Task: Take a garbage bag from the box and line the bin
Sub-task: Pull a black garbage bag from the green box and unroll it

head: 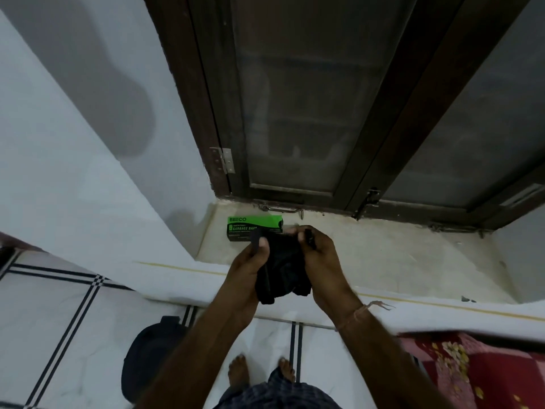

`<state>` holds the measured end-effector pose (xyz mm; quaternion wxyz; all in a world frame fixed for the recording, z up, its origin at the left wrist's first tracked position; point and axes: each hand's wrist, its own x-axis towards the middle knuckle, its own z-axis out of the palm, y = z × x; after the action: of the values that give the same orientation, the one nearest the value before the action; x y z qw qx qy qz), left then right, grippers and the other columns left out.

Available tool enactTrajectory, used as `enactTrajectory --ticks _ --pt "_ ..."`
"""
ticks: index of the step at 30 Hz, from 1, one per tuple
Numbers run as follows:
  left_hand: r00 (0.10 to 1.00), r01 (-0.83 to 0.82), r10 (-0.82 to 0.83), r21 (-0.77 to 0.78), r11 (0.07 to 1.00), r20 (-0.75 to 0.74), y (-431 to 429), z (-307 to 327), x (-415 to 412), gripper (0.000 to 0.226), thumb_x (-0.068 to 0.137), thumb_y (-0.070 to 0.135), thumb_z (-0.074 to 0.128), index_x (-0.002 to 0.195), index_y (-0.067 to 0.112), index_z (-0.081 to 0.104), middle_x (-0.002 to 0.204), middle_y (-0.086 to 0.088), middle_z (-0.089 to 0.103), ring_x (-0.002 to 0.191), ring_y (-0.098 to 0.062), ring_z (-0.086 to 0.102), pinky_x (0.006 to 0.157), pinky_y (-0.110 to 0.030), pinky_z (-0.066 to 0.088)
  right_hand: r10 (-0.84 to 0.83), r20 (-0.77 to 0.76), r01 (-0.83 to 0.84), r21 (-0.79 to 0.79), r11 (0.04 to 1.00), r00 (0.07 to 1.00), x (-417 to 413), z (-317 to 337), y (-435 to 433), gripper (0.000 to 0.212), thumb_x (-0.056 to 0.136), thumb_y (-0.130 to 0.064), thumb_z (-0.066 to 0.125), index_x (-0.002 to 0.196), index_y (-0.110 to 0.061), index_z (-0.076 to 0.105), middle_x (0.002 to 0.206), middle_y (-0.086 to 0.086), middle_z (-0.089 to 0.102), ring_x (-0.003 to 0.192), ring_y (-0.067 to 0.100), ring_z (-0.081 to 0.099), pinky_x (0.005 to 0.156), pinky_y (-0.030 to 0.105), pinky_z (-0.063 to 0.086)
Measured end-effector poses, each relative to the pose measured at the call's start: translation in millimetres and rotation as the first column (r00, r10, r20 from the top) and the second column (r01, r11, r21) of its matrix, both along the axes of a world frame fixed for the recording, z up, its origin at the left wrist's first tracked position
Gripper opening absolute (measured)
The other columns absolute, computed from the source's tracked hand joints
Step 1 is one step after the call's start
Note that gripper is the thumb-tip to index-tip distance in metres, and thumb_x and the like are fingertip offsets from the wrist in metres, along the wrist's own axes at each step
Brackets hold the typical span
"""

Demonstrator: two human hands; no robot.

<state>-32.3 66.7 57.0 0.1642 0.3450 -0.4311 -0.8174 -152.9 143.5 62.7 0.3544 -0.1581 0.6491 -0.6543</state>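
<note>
A green and black garbage bag box (249, 226) lies on the pale window sill (383, 255), just beyond my hands. Both hands hold a folded black garbage bag (284, 268) over the sill's front edge. My left hand (250, 267) grips its left side with the thumb on top. My right hand (320, 258) pinches its upper right part. A dark round bin (147, 355) stands on the floor at lower left, partly hidden behind my left forearm.
A dark wooden window frame (368, 143) with frosted panes rises behind the sill. White wall is at left. The tiled floor (59, 320) has dark lines. A red patterned cloth (472, 370) lies at lower right. My bare feet (239, 376) show below.
</note>
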Motion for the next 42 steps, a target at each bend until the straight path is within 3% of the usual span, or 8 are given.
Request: enactTrajectory --ticks 5,14,18,24,27,32,36,42 --pt "0.999 -0.024 0.024 0.007 1.0 -0.021 2 -4 2 0.053 0.103 0.043 0.048 0.145 0.011 0.052 0.14 -0.02 0.062 0.13 -0.04 0.058 0.108 -0.064 0.044 0.141 0.044 -0.143 0.044 0.989 0.989 0 4 4 0.034 0.097 -0.04 0.065 0.113 -0.012 0.075 0.106 0.008 0.08 0.101 0.023 0.076 0.096 0.043 0.059" --pt "0.999 -0.04 0.04 -0.013 0.999 -0.024 7 -4 0 0.053 0.1 0.045 0.045 0.138 0.011 0.061 0.128 -0.019 0.069 0.104 -0.026 0.072 0.074 -0.033 0.057 0.047 0.035 -0.047 0.007 0.999 0.998 -12 -3 11 0.01 0.101 -0.01 0.06 0.094 -0.007 0.065 0.091 0.008 0.074 0.092 0.024 0.071 0.085 0.04 0.058" --pt "0.996 -0.081 0.082 0.048 0.996 -0.023 12 -5 -4 0.051 0.099 0.039 0.046 0.14 0.012 0.056 0.137 -0.016 0.066 0.125 -0.034 0.064 0.092 -0.046 0.058 0.044 0.067 -0.046 0.031 0.998 0.997 -10 -5 11 0.024 0.106 -0.012 0.049 0.11 -0.007 0.072 0.11 0.012 0.077 0.112 0.033 0.07 0.101 0.046 0.055" --pt "0.998 -0.04 0.041 0.019 0.999 -0.043 20 1 -6 0.051 0.108 0.044 0.034 0.144 0.015 0.054 0.138 -0.014 0.065 0.128 -0.033 0.062 0.104 -0.054 0.05 0.159 0.121 -0.156 -0.032 0.987 0.98 -3 8 18 0.029 0.101 -0.03 0.061 0.102 -0.004 0.073 0.103 0.014 0.079 0.1 0.029 0.076 0.087 0.037 0.062" --pt "0.998 -0.051 0.052 0.006 0.999 -0.036 20 -1 -7 0.049 0.106 0.044 0.04 0.141 0.015 0.056 0.136 -0.018 0.066 0.125 -0.037 0.063 0.096 -0.053 0.053 0.119 0.067 -0.118 -0.031 0.993 0.991 -4 8 20 0.018 0.097 -0.022 0.067 0.084 -0.01 0.069 0.086 0.011 0.076 0.088 0.028 0.075 0.083 0.04 0.062" --pt "0.996 -0.086 0.087 0.034 0.996 -0.011 19 -8 -3 0.051 0.107 0.041 0.037 0.139 0.009 0.059 0.132 -0.021 0.068 0.122 -0.042 0.063 0.093 -0.053 0.056 0.046 0.052 -0.047 0.016 0.999 0.998 -8 -4 21 0.015 0.098 -0.017 0.066 0.09 -0.005 0.065 0.087 0.013 0.071 0.088 0.028 0.069 0.093 0.052 0.056" --pt "0.997 -0.082 0.083 0.08 0.993 -0.006 23 -6 -2 0.051 0.107 0.044 0.034 0.14 0.012 0.058 0.132 -0.02 0.068 0.12 -0.039 0.066 0.086 -0.051 0.059 0.039 0.075 -0.039 0.002 0.999 0.996 -6 -5 20 0.015 0.102 -0.004 0.056 0.097 -0.009 0.07 0.099 0.012 0.074 0.099 0.028 0.071 0.099 0.045 0.056" --pt "0.997 -0.073 0.072 -0.03 0.997 -0.017 21 -1 -3 0.047 0.108 0.04 0.038 0.139 0.011 0.059 0.135 -0.015 0.067 0.126 -0.033 0.063 0.103 -0.05 0.052 0.09 0.127 -0.088 -0.023 0.996 0.988 1 1 20 0.036 0.106 -0.03 0.049 0.112 -0.004 0.073 0.109 0.016 0.078 0.104 0.028 0.075 0.095 0.037 0.059"
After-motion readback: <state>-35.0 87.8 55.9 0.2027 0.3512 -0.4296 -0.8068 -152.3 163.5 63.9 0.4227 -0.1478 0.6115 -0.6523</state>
